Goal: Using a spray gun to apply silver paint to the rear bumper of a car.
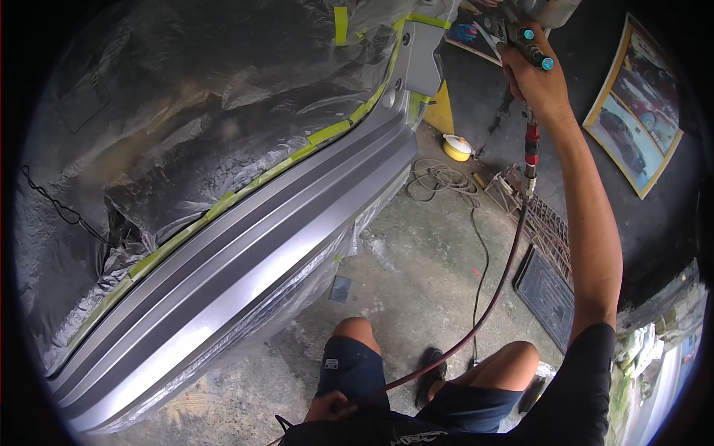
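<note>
My right hand (532, 72) is raised at the upper right, closed round a spray gun (516, 33) whose cup is cut off by the top edge. From its handle a red air hose (502, 295) hangs and curves down to my lap. My left hand (330, 406) rests low by my thigh, its fingers curled near the hose; whether it grips the hose I cannot tell. A silver-grey car sill panel (245, 240) runs diagonally across the left, bordered by yellow-green masking tape (329, 132) and clear plastic masking film (167, 111).
On the concrete floor (413, 262) lie a coiled cable (443, 179), a yellow lidded pot (457, 148), a wire rack (546, 228) and a dark flat panel (544, 292). Posters (638, 106) hang on the dark wall. Masking film hangs below the sill.
</note>
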Available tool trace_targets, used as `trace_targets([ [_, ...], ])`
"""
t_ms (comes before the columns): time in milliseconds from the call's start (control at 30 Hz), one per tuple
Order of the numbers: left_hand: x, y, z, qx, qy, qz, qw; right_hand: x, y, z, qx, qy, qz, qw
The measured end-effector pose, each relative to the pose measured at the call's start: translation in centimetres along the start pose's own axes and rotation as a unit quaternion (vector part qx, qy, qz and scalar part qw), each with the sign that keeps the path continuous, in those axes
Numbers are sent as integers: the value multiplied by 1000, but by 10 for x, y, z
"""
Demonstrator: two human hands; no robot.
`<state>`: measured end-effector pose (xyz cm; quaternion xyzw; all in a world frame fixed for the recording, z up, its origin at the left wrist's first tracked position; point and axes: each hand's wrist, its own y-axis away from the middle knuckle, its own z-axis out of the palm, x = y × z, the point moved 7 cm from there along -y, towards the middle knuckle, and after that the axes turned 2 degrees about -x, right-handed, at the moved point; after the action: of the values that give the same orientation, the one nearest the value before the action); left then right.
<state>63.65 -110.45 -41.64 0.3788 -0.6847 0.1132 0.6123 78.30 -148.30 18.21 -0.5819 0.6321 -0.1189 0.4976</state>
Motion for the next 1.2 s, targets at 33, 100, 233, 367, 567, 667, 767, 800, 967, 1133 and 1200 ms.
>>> trace_targets([
  [33, 1, 0, -1, -1, 0, 0, 1000, -4, 2, 0, 19, 9, -4, 1000],
  [100, 2, 0, -1, -7, 9, -9, 1000, 9, 6, 0, 0, 60, -6, 998],
  [233, -17, -3, 9, -33, 31, 6, 999, 34, 35, 9, -78, 123, -21, 989],
  [367, -14, 5, 8, -49, 9, 44, 998, 46, 89, 35, -213, 22, 175, 961],
  [567, -13, 8, 10, -67, 30, 49, 996, 48, 83, 30, -218, 51, 175, 959],
  [667, -6, 10, 10, -48, 32, 52, 997, 53, 52, 4, -102, 111, 117, 982],
  [767, -13, 16, 5, -27, 44, 31, 998, 33, 40, -4, -23, 165, -19, 986],
  [800, -20, 22, 4, -22, 59, 10, 998, 28, 45, -1, -23, 143, 24, 989],
  [967, -12, 22, -6, -48, 23, 30, 998, 14, 74, 11, -121, -4, 142, 982],
  [1133, 0, 28, -6, -39, -11, 61, 997, -15, 126, 41, -168, -210, 230, 935],
  [1200, 6, 35, -8, -42, -13, 37, 998, -30, 146, 56, -225, -319, 301, 870],
])
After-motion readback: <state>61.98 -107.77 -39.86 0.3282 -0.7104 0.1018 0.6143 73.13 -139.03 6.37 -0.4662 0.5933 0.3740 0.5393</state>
